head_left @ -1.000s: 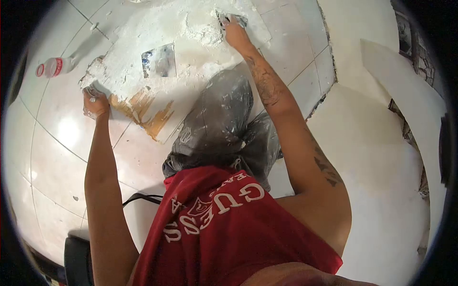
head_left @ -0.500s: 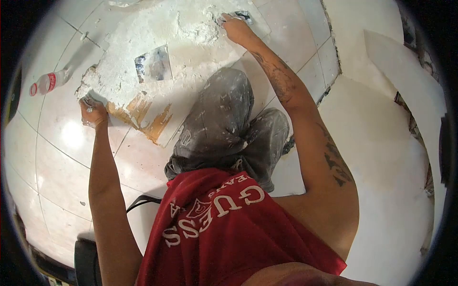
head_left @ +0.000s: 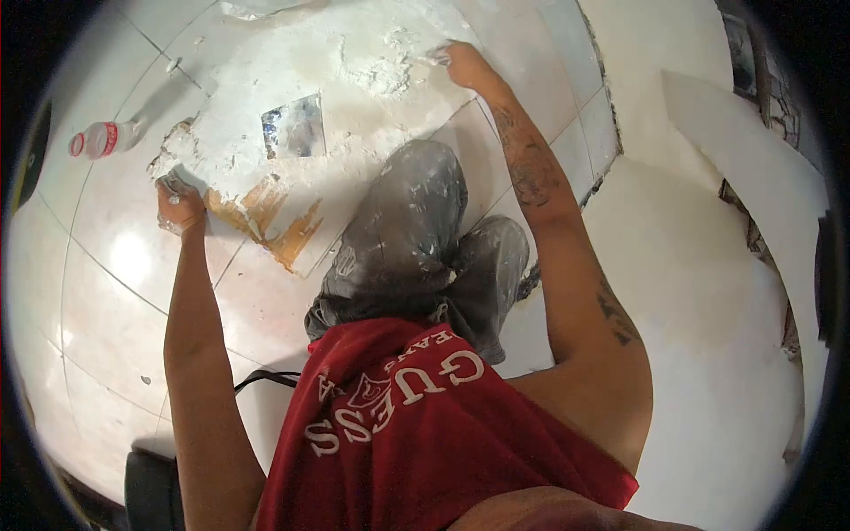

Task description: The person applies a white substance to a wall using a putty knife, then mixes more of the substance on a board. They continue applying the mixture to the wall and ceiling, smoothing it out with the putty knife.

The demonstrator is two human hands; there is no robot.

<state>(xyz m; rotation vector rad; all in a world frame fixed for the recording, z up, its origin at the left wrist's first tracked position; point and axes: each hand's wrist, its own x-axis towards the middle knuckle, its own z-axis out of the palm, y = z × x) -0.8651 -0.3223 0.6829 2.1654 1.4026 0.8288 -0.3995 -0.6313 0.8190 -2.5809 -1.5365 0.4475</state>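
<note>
My left hand (head_left: 180, 208), smeared with white, is closed at the lower left corner of a white-coated sheet (head_left: 239, 106) on the floor. What it grips is too caked to name. A clump of white paste (head_left: 174, 149) lies just above it. My right hand (head_left: 469, 67) is closed at the sheet's upper right, around something whitish that pokes out to the left and that I cannot make out. Left of it is a heap of white paste (head_left: 382, 75). A shiny square piece (head_left: 295, 128) lies on the sheet between my hands.
A clear plastic bottle (head_left: 108, 140) with a red label lies on the tiled floor (head_left: 115, 230) at the left. Brown patches (head_left: 297, 239) show at the sheet's lower edge. My grey-trousered knees (head_left: 412, 199) are close below it. Large pale panels (head_left: 691, 292) stand at the right.
My right hand has moved slightly right and down, away from the paste heap; the dark shiny shape beside it no longer shows. My left hand stays at the corner. The view has shifted a little.
</note>
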